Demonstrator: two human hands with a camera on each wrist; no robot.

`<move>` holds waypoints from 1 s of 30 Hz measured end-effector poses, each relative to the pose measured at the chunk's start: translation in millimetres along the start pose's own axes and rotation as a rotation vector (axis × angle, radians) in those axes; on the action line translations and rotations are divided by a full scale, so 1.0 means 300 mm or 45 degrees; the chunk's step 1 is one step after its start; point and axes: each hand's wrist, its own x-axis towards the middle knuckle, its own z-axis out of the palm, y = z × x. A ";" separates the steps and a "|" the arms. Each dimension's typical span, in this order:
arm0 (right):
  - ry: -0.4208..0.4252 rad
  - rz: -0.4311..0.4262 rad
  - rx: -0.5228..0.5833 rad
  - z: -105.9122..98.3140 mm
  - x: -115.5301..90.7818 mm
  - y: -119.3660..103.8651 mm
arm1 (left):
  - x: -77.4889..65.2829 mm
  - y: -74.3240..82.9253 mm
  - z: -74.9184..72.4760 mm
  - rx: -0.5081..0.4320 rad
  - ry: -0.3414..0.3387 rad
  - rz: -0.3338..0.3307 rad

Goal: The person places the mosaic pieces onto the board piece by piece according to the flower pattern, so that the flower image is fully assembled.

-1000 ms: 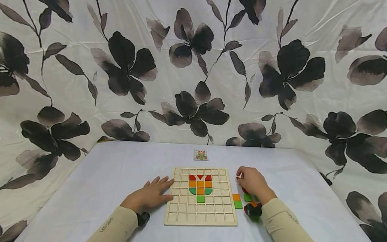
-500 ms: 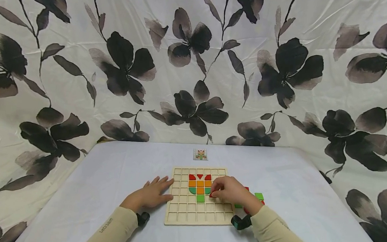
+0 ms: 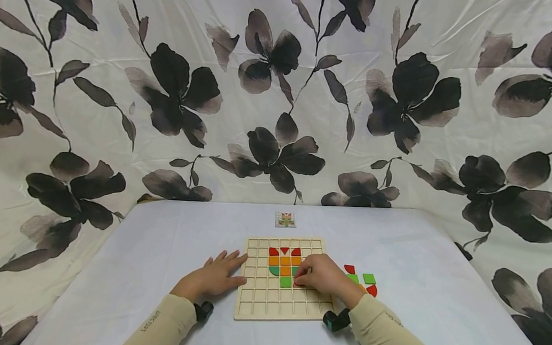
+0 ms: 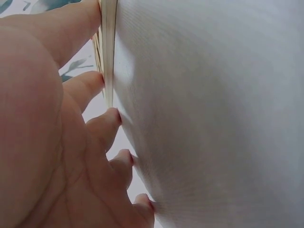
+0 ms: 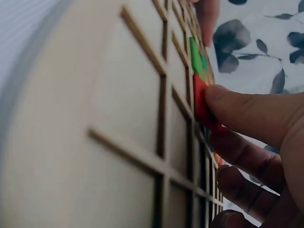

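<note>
A wooden grid board (image 3: 253, 301) lies on the white table, its cells partly filled with red, orange and green tiles. My right hand (image 3: 324, 275) is over the board's right half, pinching a red tile (image 5: 202, 99) between thumb and fingers. That tile sits at a cell just right of the light green square tile (image 3: 285, 282). In the right wrist view the thumb presses on the red tile's face. My left hand (image 3: 215, 276) rests with spread, straight fingers against the board's left edge; the left wrist view shows fingertips touching the board's side (image 4: 108, 52).
Beyond the board lies a small pattern card (image 3: 285, 219) showing a similar coloured figure. Loose tiles lie right of the board, among them a green square (image 3: 369, 279) and a red piece (image 3: 349, 269); my right forearm partly hides others. A floral cloth (image 3: 282, 87) hangs behind the table.
My right hand has moved left from the loose tiles onto the board, bringing the red tile to a cell beside the light green square. My left hand has stayed at the board's edge.
</note>
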 end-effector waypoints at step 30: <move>0.001 0.402 -0.354 -0.213 -0.118 0.238 | 0.008 -0.016 0.006 -0.005 0.008 0.010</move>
